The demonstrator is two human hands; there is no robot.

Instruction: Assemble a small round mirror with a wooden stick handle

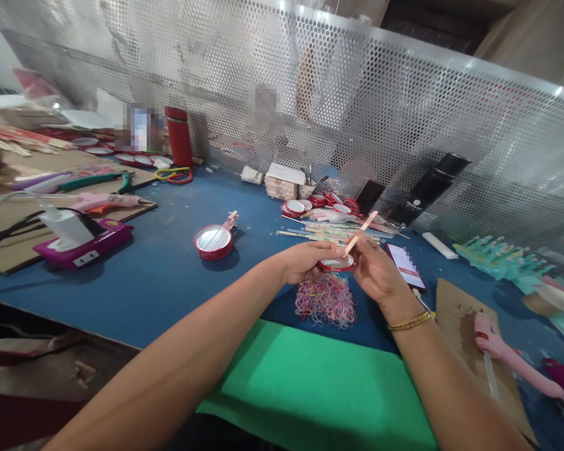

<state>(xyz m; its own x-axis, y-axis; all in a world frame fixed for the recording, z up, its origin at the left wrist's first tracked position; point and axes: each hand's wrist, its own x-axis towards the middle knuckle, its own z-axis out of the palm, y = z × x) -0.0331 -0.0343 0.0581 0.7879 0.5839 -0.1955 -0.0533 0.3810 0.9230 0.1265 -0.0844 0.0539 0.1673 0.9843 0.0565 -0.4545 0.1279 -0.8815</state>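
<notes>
My left hand (306,261) is closed on the edge of a small round mirror (337,265) with a red rim. Slanting up above the mirror is a flat wooden craft stick (361,233), pinkish at its upper end. My right hand (375,268) grips this stick near its middle, and the left thumb lies close to its lower end. Parts of the mirror are hidden by my fingers. Just below my hands lies a heap of colourful rubber bands (326,300). Apart on the left rests another red-rimmed mirror (214,240) with a stick-like piece behind it.
Thin sticks (310,235) and red-rimmed discs (296,207) lie behind my hands. A phone (405,266) and a pink glue gun (512,362) are at right. Left stands a purple power strip (87,245). A black bottle (430,188) leans against the perforated metal screen (216,81). Green cloth (319,382) lies in front.
</notes>
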